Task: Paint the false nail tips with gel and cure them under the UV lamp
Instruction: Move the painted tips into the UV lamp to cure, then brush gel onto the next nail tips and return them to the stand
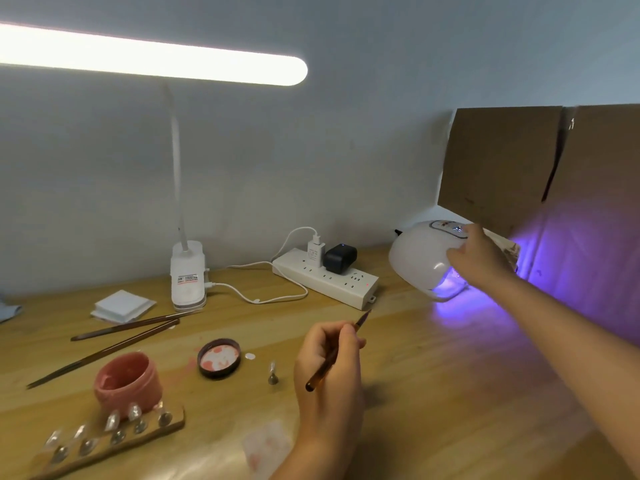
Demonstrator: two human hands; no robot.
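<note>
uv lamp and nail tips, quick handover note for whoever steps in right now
Left hand: grips the gel brush, bristles pointing up and away, above the table.
Right hand: fingers rest on top of the UV lamp near its display; whether it presses a button I cannot tell.
The lamp glows violet; what lies inside is hidden.
Open pink gel pot front left, its lid upside down beside it.
Wooden holder carries clear nail tips, seemingly unpainted. One stand sits alone by the lid.
Left: paint the holder's tips and cure them.
</note>
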